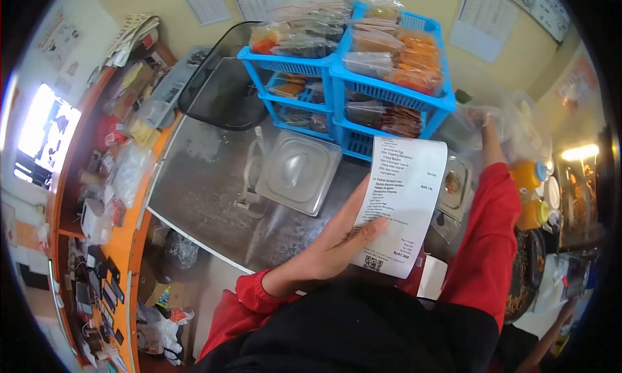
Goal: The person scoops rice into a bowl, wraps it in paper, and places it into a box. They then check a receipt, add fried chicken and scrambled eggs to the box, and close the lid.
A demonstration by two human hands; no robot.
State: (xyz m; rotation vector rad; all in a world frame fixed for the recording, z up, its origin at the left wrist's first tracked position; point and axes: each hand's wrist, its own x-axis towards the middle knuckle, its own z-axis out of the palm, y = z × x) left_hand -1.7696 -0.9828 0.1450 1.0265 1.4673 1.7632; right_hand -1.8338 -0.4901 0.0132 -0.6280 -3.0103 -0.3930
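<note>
My left hand (350, 234) is closed on a long printed receipt (405, 198), with the thumb across its front. The receipt has lines of text and a QR code at its lower end. My right arm stretches forward past the blue rack, and my right hand (481, 118) is at some clear plastic bags (463, 124). Its fingers are partly hidden there, and I cannot make out whether they grip anything. Just right of the receipt is a metal container (455, 188) with some food in it.
A blue tiered rack (392, 91) holds several bagged ingredients. On the metal counter (194, 172) are a lidded steel pan (301, 169), tongs (251, 179) and a black-rimmed tray (184, 104). Yellow-topped bottles (532, 214) stand right. Another person's arm (551, 334) shows lower right.
</note>
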